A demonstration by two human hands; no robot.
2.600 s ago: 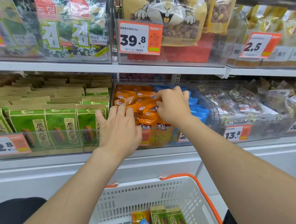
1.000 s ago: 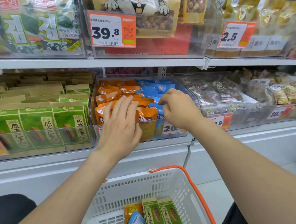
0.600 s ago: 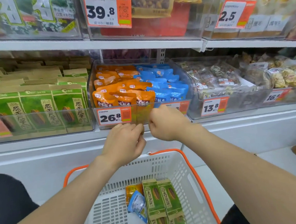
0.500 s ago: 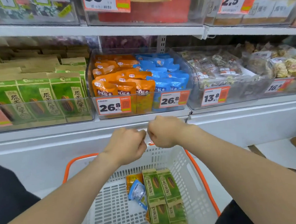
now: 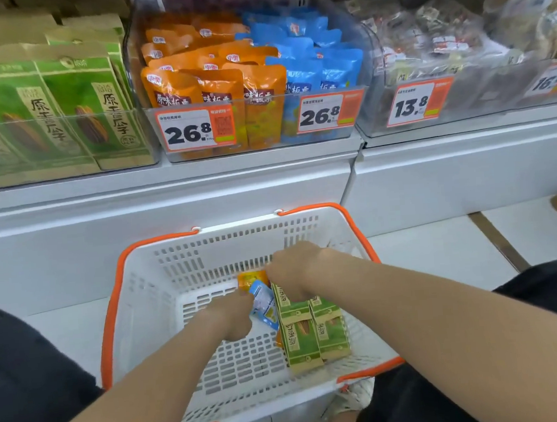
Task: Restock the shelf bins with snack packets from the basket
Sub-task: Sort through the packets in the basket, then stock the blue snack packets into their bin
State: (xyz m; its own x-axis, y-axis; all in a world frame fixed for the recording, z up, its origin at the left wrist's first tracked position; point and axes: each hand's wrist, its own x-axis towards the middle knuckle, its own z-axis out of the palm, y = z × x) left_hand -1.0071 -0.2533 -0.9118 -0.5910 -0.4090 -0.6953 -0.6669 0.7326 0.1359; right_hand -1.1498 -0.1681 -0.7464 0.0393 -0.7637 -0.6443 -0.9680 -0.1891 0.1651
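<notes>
Basket: white slotted plastic basket (image 5: 144, 286) with an orange rim and handles, standing low in front of the person.
Floor: pale tiles (image 5: 438, 252) to the right of the basket, crossed by one dark strip.
Shelf front: plain white panel (image 5: 171, 198) just behind the basket, rising above it.
Middle bin: clear plastic bin (image 5: 362, 37) above and straight behind the basket. Glossy orange pouches (image 5: 215, 80) stand in its left half and glossy blue pouches (image 5: 319, 66) in its right half. Two orange-edged price tags (image 5: 195, 131) on its front read 26.8.
Left bin: above and to the left of the basket, filled with tall green and brown paper bags (image 5: 75, 103) standing upright.
Right bin: above and to the right of the basket, holding clear-wrapped snacks (image 5: 439, 34), with a 13.8 tag on the front.
Goods in basket: flat green paper packets (image 5: 302, 341) lie in two columns near the right wall of the basket. A small orange packet (image 5: 250, 278) lies at their far end, and a small blue packet (image 5: 264, 305) leans tilted just left of them.
Left hand (image 5: 231, 316): inside the basket, knuckles up, fingers bent. It touches the left edge of the blue packet, but I cannot tell if it grasps it.
Right hand (image 5: 294, 269): inside the basket, fingers curled down over the far ends of the green paper packets, beside the orange packet. The fingertips are hidden, so I cannot tell if it grips.
Clothing: dark fabric (image 5: 25, 377) on both sides of the basket.
</notes>
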